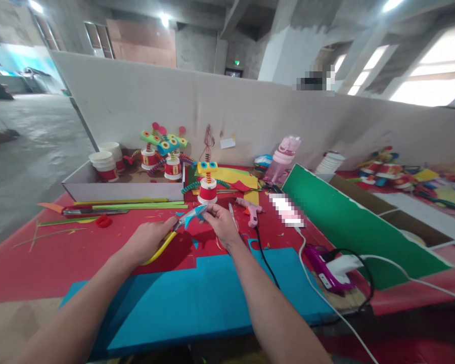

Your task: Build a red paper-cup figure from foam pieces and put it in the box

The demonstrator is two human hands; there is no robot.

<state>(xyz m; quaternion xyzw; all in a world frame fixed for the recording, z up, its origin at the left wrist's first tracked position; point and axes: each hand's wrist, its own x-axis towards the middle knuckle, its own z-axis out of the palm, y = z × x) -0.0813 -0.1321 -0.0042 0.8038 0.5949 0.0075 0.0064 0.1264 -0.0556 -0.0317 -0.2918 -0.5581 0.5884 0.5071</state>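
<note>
My left hand (151, 240) grips yellow-handled scissors (165, 246), whose blades point to the upper right. Between the blades lies a small piece of blue paper (192, 216), and the fingers of my right hand (222, 222) pinch it at its right side. A small blue offcut (194, 243) rests on the red table cover just below. Right behind my hands stands a paper-cup figure (208, 191) with a yellow head, blue eyes and green coiled paper arms. Large blue paper (167, 303) spreads under my forearms.
A pink glue gun (252, 212) with a black cord lies right of my hands. A shallow box (125, 192) at back left holds cups and several cup figures (172, 166). A purple power strip (328, 270), white cable and green-sided box (349, 222) occupy the right.
</note>
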